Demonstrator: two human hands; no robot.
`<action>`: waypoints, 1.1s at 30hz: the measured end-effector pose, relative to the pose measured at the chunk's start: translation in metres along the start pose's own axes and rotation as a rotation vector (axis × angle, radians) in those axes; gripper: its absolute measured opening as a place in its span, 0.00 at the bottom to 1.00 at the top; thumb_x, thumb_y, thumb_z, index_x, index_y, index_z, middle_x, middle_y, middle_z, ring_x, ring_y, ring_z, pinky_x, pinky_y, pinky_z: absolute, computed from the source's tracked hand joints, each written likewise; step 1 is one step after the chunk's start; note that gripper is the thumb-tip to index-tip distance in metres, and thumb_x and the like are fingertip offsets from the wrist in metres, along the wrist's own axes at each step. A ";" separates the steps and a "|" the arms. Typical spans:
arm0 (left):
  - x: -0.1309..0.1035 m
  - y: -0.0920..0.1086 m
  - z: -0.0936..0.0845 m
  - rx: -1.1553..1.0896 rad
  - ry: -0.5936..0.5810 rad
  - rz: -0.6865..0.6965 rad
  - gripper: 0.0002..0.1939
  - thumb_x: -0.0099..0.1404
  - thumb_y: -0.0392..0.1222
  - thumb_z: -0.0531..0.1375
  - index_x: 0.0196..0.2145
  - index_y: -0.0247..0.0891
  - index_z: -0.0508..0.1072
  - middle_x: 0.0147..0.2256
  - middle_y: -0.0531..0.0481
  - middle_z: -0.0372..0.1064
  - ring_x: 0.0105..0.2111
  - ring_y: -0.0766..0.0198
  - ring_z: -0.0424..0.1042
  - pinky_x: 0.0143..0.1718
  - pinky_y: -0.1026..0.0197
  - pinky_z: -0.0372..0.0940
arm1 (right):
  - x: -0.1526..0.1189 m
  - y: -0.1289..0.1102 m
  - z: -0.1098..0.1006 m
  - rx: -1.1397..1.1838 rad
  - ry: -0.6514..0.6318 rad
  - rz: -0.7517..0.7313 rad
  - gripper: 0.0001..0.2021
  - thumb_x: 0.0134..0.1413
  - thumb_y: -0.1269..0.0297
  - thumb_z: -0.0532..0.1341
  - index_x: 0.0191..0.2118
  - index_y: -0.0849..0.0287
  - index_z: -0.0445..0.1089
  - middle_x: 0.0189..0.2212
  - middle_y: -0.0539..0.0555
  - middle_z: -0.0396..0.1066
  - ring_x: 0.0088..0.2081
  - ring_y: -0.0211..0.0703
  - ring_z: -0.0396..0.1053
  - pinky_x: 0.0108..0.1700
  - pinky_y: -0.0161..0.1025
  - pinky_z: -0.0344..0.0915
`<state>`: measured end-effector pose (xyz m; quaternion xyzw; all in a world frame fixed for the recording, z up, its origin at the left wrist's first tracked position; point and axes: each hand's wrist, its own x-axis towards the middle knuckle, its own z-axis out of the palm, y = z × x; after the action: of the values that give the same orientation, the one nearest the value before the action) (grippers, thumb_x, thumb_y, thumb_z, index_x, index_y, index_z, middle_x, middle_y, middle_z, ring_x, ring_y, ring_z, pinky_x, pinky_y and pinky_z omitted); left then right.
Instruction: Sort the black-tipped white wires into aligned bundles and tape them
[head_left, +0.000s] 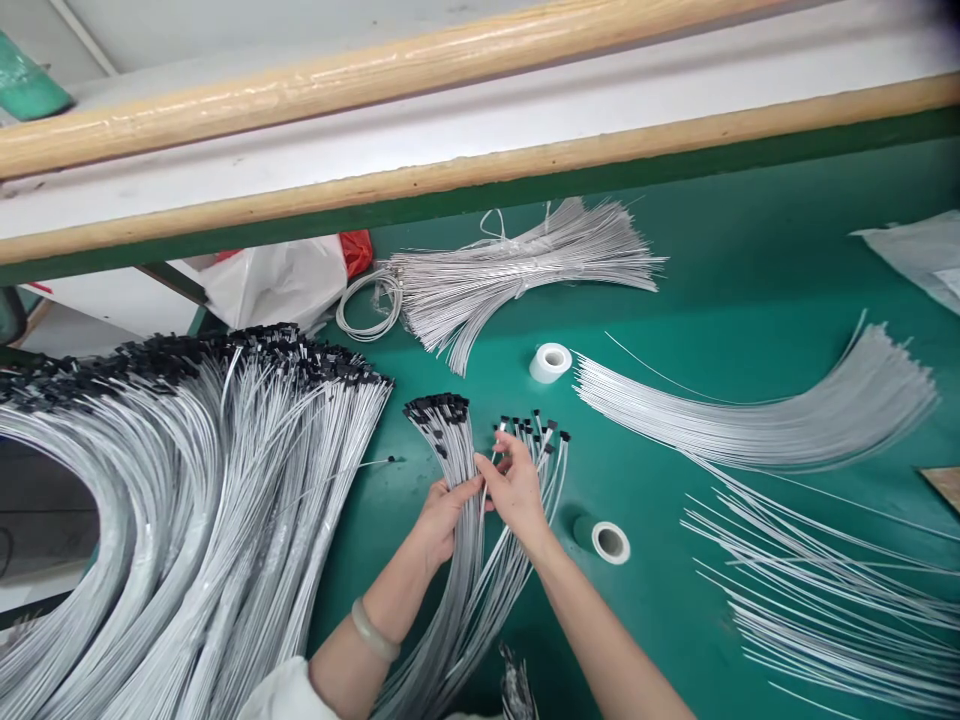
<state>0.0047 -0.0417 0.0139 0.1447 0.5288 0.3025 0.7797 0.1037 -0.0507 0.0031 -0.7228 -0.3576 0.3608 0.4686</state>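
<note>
My left hand (441, 520) is closed round a bundle of grey-white wires (459, 470) whose far ends carry small black connectors. Beside it, my right hand (516, 490) has thumb and fingers pinched on a single wire from the looser group. Those loose wires (556, 475), also tipped with black connectors, fan out behind and to the right of my right hand. Both groups run down toward my body. A roll of white tape (551, 362) stands beyond my hands, and a second tape roll (610, 542) lies right of my right forearm.
A large heap of connector-tipped wires (255, 500) fills the left side. Tied wires (525, 265) lie at the back, beside a small coil (369, 308). More wires (765, 425) spread over the right of the green table (645, 610). A wood-edged shelf (480, 175) overhangs the back.
</note>
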 end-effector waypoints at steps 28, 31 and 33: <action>0.000 0.001 -0.002 0.126 -0.027 -0.021 0.13 0.42 0.41 0.68 0.22 0.31 0.70 0.17 0.52 0.66 0.16 0.71 0.65 0.20 0.68 0.59 | 0.002 -0.011 -0.017 0.825 -0.161 0.364 0.11 0.37 0.60 0.66 0.25 0.60 0.67 0.11 0.39 0.48 0.13 0.25 0.40 0.14 0.28 0.36; 0.002 -0.002 -0.001 0.160 -0.028 0.019 0.16 0.39 0.40 0.69 0.27 0.33 0.70 0.15 0.56 0.63 0.14 0.73 0.61 0.17 0.69 0.55 | 0.001 -0.015 -0.019 0.783 -0.152 0.390 0.14 0.35 0.59 0.67 0.29 0.61 0.69 0.10 0.38 0.44 0.13 0.26 0.38 0.14 0.29 0.33; 0.004 -0.005 0.000 0.212 -0.015 0.065 0.19 0.38 0.39 0.69 0.29 0.34 0.69 0.14 0.58 0.62 0.13 0.73 0.59 0.16 0.68 0.55 | 0.001 -0.016 -0.019 0.798 -0.162 0.378 0.14 0.36 0.58 0.67 0.29 0.61 0.69 0.10 0.38 0.43 0.13 0.26 0.37 0.14 0.29 0.33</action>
<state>0.0067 -0.0431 0.0085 0.2456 0.5470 0.2689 0.7538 0.1178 -0.0533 0.0238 -0.5075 -0.0878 0.6053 0.6069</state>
